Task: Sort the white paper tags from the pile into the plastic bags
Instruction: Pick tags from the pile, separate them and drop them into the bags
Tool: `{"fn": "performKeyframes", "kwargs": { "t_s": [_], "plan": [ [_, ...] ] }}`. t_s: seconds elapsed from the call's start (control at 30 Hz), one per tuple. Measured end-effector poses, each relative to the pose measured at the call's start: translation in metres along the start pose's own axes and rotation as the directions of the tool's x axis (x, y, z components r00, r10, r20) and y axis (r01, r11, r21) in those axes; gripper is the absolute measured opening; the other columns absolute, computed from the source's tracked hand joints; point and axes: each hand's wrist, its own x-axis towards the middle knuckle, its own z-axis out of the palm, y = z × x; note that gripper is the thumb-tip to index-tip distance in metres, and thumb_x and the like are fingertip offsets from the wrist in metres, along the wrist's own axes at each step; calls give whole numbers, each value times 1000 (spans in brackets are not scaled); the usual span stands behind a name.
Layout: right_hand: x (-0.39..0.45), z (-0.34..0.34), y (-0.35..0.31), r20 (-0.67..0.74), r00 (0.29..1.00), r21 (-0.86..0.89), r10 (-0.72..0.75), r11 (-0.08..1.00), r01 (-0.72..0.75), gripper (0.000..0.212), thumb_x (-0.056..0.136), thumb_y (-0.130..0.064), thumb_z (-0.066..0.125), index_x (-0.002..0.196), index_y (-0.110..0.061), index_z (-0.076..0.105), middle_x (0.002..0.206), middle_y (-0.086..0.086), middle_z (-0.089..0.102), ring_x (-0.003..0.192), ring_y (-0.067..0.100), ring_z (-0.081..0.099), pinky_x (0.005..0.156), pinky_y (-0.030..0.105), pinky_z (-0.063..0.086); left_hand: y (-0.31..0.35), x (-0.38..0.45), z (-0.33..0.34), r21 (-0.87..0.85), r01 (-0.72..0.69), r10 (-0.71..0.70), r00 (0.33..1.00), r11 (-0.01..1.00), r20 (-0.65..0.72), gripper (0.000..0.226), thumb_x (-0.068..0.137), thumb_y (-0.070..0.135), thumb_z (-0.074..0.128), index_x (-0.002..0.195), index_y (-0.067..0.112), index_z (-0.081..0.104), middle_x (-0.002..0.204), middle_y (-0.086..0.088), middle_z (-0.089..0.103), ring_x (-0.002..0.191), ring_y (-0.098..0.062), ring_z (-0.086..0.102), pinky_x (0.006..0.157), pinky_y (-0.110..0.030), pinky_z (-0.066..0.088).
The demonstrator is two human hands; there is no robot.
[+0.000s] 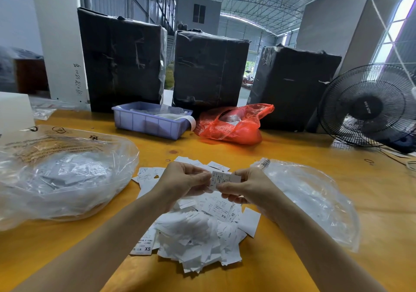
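Clear left bag (67,179) holds white tags; right bag (310,197) holds few

Head-worn wide-angle view, looking forward and down over the work

The single camera is sitting at the person's head, facing ahead and tilting down onto the yellow surface (292,152). Both forearms are reaching in from the bottom edge, so the left hand (182,180) and right hand (244,189) are showing close and central above the pile of white tags (202,231). Farther off, the black wrapped bales (209,69) and the fan (369,106) are bending outward with the wide lens.
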Motion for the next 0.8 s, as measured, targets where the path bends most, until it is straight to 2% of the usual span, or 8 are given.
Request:
{"fn": "performKeyframes", "kwargs": {
  "t_s": [0.17,0.37,0.47,0.6,0.8],
  "plan": [
    [1,-2,1,-41,999,24,24,999,-23,11,77,-12,76,82,-6,69,61,3,69,56,11,61,58,24,48,0,-3,1,9,0,0,999,1000,33,7,78,6,70,83,3,70,78,-14,74,64,-20,72,52,-19,53],
    [-1,0,0,71,993,28,92,995,-95,15,76,-12,77,83,-2,68,64,6,70,55,11,62,57,22,49,-2,-1,3,43,-7,6,1000,999,27,6,78,6,71,81,1,69,70,-11,73,61,-19,71,52,-19,54],
    [-1,-1,0,52,995,-19,87,996,-86,16,74,-12,79,81,-2,68,64,6,70,55,12,61,54,21,47,-3,-2,5,84,-9,4,998,996,63,4,80,7,70,81,3,69,69,-12,73,61,-20,71,52,-19,53],
    [-2,-3,-1,110,984,-73,138,989,-131,14,72,-10,80,78,-5,68,61,5,68,58,15,59,55,21,47,-3,0,4,104,-27,26,1000,994,12,6,81,10,70,78,5,70,67,-8,73,61,-14,71,53,-18,53],
    [-3,2,-3,147,984,-152,100,985,-77,18,74,-14,79,83,-2,68,58,1,65,53,9,59,54,18,46,-6,-1,7,119,-32,29,999,992,31,5,79,6,72,76,2,70,66,-11,72,64,-20,72,56,-22,56]
  ]
}}
